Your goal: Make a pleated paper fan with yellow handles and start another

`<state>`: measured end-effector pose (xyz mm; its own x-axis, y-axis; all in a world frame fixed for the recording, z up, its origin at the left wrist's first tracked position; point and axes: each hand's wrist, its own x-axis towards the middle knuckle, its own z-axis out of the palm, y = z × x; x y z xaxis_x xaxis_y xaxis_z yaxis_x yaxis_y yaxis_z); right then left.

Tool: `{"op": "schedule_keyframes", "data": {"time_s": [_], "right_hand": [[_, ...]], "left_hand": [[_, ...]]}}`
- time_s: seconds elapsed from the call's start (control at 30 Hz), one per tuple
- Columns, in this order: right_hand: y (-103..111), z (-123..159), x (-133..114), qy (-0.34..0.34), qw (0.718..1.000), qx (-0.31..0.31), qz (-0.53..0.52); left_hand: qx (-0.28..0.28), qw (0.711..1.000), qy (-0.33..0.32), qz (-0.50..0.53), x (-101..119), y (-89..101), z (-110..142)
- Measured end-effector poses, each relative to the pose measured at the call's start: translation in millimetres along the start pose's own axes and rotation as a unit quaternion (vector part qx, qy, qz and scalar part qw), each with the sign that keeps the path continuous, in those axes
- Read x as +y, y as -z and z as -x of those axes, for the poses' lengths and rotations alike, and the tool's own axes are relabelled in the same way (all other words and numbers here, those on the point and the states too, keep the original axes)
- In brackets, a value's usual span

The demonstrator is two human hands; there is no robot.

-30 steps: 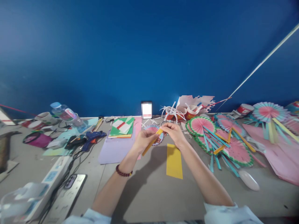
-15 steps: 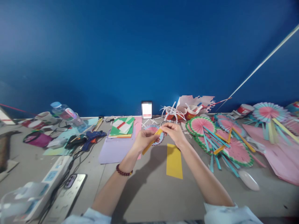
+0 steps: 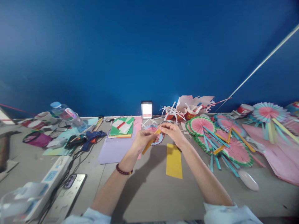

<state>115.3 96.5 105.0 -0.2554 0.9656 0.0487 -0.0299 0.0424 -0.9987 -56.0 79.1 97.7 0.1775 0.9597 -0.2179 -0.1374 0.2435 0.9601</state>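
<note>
Between my two hands is a narrow folded yellow paper strip (image 3: pixel 147 147), slanting down to the left. My left hand (image 3: pixel 143 139) grips its middle, fingers closed round it. The fingertips of my right hand (image 3: pixel 171 132) pinch its upper end. Behind the hands lies a pleated pink and blue paper fan (image 3: pixel 153 128), partly covered by them. A flat yellow paper piece (image 3: pixel 174 161) rests on the table below my right hand.
Watermelon-patterned paper fans (image 3: pixel 237 151) crowd the right, near a white computer mouse-like oval (image 3: pixel 249 180). To the left are coloured papers (image 3: pixel 112 152), a blue glue gun (image 3: pixel 92 139), a phone (image 3: pixel 67 196), a power strip (image 3: pixel 50 183) and a bottle (image 3: pixel 68 115). Cups (image 3: pixel 192 112) stand behind.
The yellow strip and my fingers have shifted very slightly. Both hands keep their hold, and the things around them stay in place.
</note>
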Motion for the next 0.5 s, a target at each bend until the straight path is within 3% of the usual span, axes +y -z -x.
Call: {"op": "schedule_keyframes", "data": {"time_s": [0.17, 0.37, 0.5], "right_hand": [[-1.8, -0.4, 3.9, -0.015, 0.999, -0.051, 0.011], [-4.5, -1.9, 12.6, -0.004, 0.999, 0.022, 0.032], [-4.8, -2.2, 13.5, -0.021, 0.999, 0.032, 0.025]], "left_hand": [[-0.017, 1.000, 0.000, 0.016, -1.6, -1.5, -0.4], [-0.055, 0.998, 0.014, -0.009, -3.1, 0.2, -1.2], [-0.078, 0.996, 0.027, -0.020, -1.1, 2.3, -0.2]]}}
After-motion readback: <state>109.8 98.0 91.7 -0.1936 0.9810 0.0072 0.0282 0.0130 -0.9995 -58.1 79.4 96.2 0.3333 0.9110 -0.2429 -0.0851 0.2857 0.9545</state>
